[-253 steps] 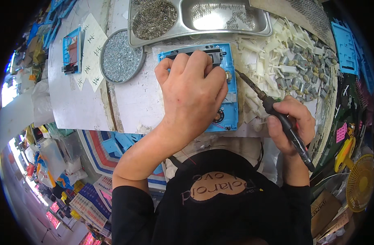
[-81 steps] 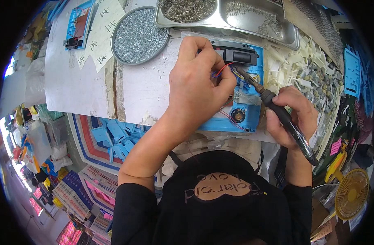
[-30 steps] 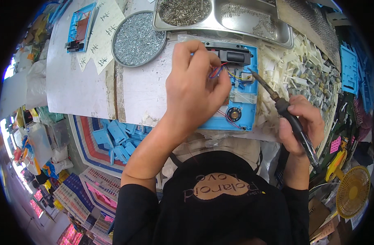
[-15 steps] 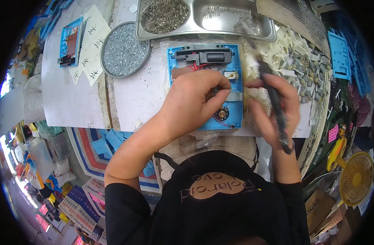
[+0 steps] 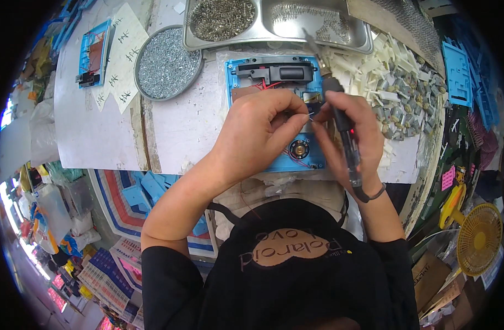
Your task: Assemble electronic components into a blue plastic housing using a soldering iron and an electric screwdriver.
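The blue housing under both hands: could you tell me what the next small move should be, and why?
Probably swing the soldering iron tip down to the pinch point: both hands meet over the blue housing, while the tip points away at the steel tray.

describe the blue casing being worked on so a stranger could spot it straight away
Start at the steel divided tray at the far edge of the white table. Just below it lies the blue casing, under both hands. Unlike the other blue casing far left, it shows a black bar on top and a round metal part near its lower edge.
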{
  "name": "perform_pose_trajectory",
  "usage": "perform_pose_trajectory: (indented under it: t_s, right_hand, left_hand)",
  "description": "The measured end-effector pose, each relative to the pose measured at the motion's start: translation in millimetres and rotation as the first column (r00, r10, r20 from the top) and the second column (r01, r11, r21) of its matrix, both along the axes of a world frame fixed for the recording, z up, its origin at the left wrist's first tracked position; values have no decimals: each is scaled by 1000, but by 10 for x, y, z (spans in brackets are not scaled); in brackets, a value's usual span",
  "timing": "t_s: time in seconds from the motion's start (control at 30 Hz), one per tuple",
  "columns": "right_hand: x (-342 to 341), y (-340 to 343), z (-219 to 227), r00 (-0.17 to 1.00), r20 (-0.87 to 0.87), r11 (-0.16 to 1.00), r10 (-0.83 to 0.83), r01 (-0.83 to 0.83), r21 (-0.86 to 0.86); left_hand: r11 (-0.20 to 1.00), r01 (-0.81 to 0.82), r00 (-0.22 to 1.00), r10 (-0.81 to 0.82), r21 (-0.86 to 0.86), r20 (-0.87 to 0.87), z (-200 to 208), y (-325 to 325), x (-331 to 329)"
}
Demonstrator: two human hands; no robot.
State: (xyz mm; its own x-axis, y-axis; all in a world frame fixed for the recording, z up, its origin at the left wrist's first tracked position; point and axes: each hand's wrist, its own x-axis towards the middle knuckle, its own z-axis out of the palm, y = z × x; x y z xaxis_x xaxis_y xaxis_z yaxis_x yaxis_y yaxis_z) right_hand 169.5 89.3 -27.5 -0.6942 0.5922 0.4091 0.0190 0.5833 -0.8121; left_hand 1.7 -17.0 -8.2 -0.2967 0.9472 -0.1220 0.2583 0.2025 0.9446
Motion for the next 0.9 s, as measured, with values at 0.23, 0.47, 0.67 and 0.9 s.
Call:
perform_pose_trajectory:
  t_s: [0.23,0.47,0.67,0.9]
  right_hand:
    - [815,270,254,996,-85,962,-6,-17,-272]
    - [856,326,234,956,-22,885,291,-278,-374]
    - [741,301,224,949,37,904,314,-287,-316]
    - [678,295,238,945,59,908,322,-291,-300]
  left_hand:
    - [958,205,933,-130,201,-335,-61,-92,-68]
    - [950,271,900,-195,151,-391,-57,-79,-87]
    - [943,309,885,-239,120,-400,-50,-72,-126]
    - [941,325,870,-258,95,-420,-44,-62,-125]
